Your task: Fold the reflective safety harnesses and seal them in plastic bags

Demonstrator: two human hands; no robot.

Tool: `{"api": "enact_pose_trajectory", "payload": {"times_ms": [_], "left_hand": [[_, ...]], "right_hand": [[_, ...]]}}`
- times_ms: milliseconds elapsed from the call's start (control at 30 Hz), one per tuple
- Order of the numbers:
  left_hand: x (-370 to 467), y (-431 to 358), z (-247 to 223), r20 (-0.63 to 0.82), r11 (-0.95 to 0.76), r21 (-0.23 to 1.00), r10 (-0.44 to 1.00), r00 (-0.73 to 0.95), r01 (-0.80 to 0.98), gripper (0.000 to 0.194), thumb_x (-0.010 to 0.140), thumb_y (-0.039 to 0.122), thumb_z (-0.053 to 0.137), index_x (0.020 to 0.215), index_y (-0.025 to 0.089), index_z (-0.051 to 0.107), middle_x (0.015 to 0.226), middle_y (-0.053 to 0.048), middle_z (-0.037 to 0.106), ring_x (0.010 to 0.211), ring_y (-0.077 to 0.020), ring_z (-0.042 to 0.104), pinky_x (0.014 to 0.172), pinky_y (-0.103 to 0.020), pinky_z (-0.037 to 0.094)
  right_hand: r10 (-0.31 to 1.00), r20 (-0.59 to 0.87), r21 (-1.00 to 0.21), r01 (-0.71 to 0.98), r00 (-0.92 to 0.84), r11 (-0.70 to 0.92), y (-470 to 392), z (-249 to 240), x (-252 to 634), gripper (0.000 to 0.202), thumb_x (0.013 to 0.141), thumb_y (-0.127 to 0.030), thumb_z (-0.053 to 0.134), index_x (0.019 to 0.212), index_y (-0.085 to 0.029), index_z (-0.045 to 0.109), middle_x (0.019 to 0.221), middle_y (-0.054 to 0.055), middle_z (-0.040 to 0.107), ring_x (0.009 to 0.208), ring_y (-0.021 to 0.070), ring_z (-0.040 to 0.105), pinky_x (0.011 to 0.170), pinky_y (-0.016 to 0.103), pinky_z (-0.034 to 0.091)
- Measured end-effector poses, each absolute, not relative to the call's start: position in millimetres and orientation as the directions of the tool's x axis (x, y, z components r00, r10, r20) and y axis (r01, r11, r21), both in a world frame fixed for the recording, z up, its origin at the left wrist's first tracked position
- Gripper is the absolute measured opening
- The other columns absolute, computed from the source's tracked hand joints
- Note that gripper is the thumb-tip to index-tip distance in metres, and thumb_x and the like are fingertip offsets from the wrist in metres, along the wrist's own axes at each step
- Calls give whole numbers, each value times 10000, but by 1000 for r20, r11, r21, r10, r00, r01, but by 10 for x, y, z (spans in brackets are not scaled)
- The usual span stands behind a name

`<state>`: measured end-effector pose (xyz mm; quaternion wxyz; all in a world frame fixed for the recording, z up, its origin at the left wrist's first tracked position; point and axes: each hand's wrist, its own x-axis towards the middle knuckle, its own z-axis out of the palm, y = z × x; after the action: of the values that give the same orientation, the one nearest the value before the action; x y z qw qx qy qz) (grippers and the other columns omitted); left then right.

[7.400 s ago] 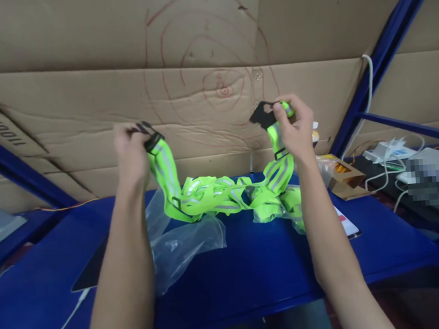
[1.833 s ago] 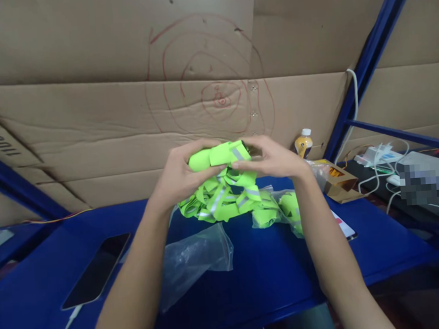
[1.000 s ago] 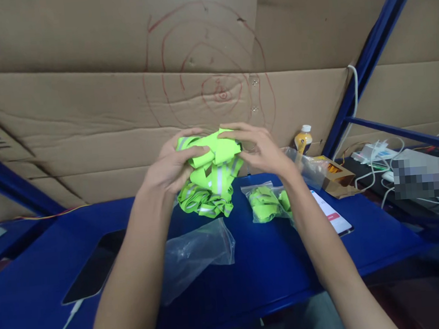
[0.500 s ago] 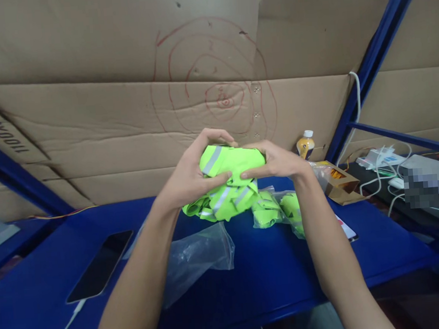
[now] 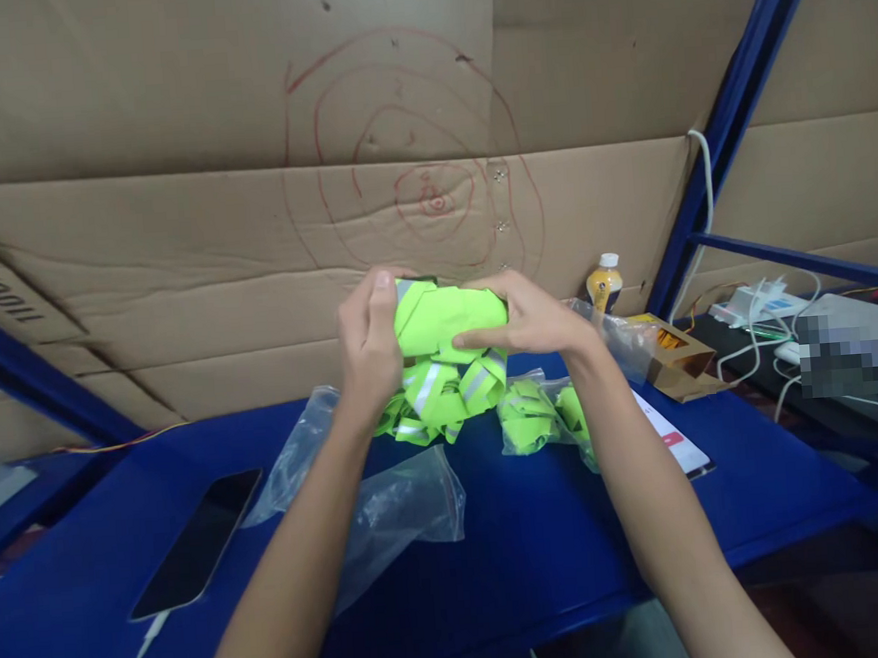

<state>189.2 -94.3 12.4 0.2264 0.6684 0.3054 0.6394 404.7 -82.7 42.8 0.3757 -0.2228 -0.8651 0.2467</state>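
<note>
In the centre there are one left hand [image 5: 369, 346], one right hand [image 5: 532, 314] and one green bundle [image 5: 449, 316]. Two filled bags [image 5: 528, 419] lie right of centre, and two phones [image 5: 199, 546], at lower left and at right. At right are also one bottle [image 5: 604, 285] and one box [image 5: 679, 372].

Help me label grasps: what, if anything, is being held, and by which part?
A folded green strap, its left end in the left hand, its right end in the right hand.
</note>
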Motion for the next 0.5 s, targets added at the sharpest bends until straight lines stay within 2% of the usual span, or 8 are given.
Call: {"api": "enact_pose_trajectory", "payload": {"times_ms": [100, 233, 333, 433, 500], "left_hand": [[1962, -954, 131, 802, -764, 594, 587, -113, 252, 469, 1064, 626, 486, 1073, 234, 744, 1065, -49, 734, 1044, -251, 646, 971, -370, 513], [2003, -1033, 119, 837, -769, 523, 544, -51, 367, 494, 1093, 614, 433, 1302, 242, 682, 1177, -66, 720, 1083, -251, 634, 1030, -390, 480], [2033, -1068, 81, 876, -783, 465, 474, -86, 414, 494, 1124, 568, 357, 1352, 233, 638, 1244, -90, 696, 1097, -254, 644, 1028, -397, 469], [2061, -1072, 59, 911, -801, 405, 397, -116, 440, 470, 1077, 592, 488, 1366, 242, 609, 1312, -91, 665, 1189, -282, 630, 1099, -421, 447], [2066, -1067, 78, 903, -814, 424, 413, -119, 396, 512, 1035, 625, 552, 1388, 256, 591, 1383, -90, 630, 1255, -298, 612, 1139, -431, 439]], "right_hand": [[617, 576, -606, 227, -536, 762, -783, 400, 4059, 280, 784, -366, 820, 862, -143, 670, 780, -16, 597, 703, 115, 477, 624, 222, 394], [644, 618, -612, 238, -450, 754, -755, 379, 4062, 280, 793, -377, 810, 872, -157, 656, 776, -16, 582, 697, 115, 465, 608, 224, 381], [640, 615, -630, 201, -461, 750, -790, 387, 4022, 315, 790, -410, 825, 889, -158, 664, 796, -5, 599, 712, 126, 493, 619, 235, 411], [639, 601, -659, 155, -480, 736, -830, 391, 3957, 365, 779, -459, 846, 904, -163, 673, 808, 6, 617, 714, 139, 510, 622, 250, 442], [630, 627, -658, 122, -458, 743, -843, 389, 3924, 360, 785, -453, 840, 920, -164, 673, 821, 13, 625, 716, 143, 520, 621, 254, 453]]}}
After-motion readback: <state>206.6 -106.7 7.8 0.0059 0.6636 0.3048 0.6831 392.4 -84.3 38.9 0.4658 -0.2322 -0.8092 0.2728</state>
